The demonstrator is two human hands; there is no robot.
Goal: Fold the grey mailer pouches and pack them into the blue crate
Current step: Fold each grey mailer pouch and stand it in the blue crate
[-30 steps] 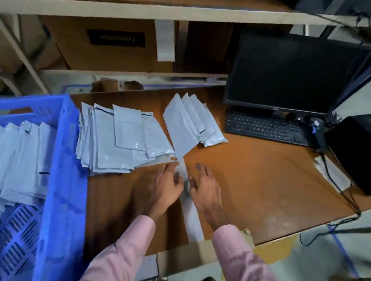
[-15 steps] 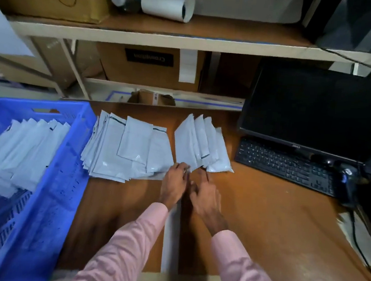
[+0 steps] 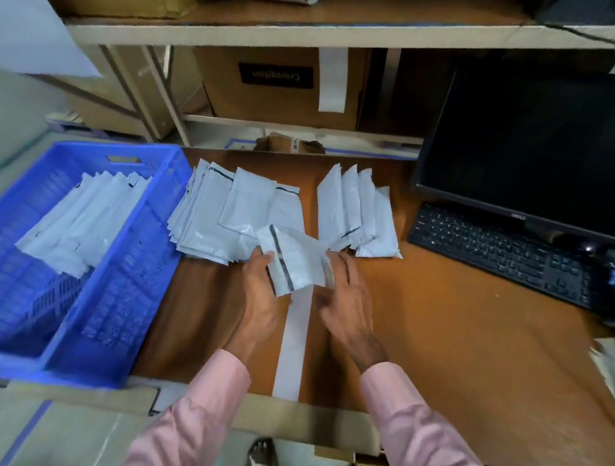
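Now two hands (image 3: pixel 261 295) (image 3: pixel 345 310) hold one pouch (image 3: pixel 296 259)

I took the blue crate (image 3: pixel 74 249) as my landmark. Its near wall and right wall stood up from the worktop (image 3: pixel 456 338), so a hand had to rise over them to get in. Inside, folded pouches (image 3: pixel 76 220) filled the far half; the near half lay open. Just right of the crate a loose pouch pile (image 3: pixel 225 218) blocked the far worktop, with a second fan of pouches (image 3: pixel 359 215) beyond it. Farther right, the keyboard (image 3: pixel 501 257) and monitor (image 3: pixel 551 150) closed that side. Bare wood ran right from the crate's near corner.
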